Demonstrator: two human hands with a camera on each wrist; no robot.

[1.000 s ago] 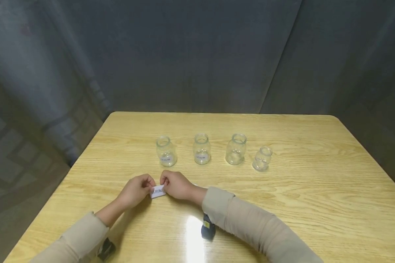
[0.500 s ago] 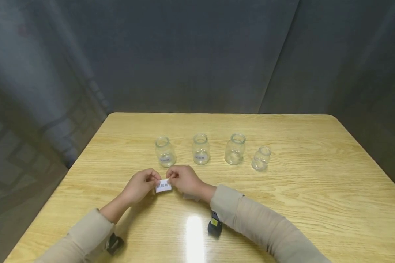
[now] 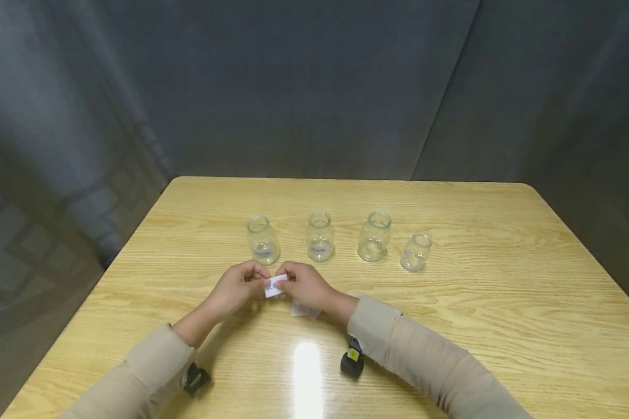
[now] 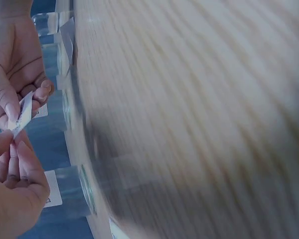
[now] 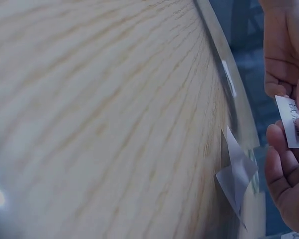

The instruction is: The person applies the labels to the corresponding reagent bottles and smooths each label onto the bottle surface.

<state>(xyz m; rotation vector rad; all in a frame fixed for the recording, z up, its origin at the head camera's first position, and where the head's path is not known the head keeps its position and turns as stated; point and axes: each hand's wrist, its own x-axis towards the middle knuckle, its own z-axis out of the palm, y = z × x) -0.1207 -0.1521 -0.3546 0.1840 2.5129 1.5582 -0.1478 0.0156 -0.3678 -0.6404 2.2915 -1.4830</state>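
Note:
My left hand (image 3: 236, 289) and right hand (image 3: 308, 286) pinch a small white paper label (image 3: 273, 287) between thumbs and fingers, one at each end. Dark printed characters show on the label (image 5: 293, 122), partly covered by a thumb in the right wrist view. It is held above the table, just in front of the leftmost glass jar (image 3: 262, 238). That jar and the second glass jar (image 3: 320, 233) each bear a similar label low on the side. A third glass jar (image 3: 374, 235) and a smaller glass jar (image 3: 416, 252) stand to the right without visible labels.
Creased white paper (image 5: 236, 172) lies on the wooden table (image 3: 477, 326) below my right wrist. Dark cloth (image 3: 304, 87) hangs behind the table. Dark wrist devices (image 3: 352, 364) hang under both cuffs. Another white paper piece (image 5: 229, 78) shows farther off in the right wrist view.
Both hands have moved to the right and farther from the body with the label between them. The white paper under the right wrist has come into view. The jars have stayed put.

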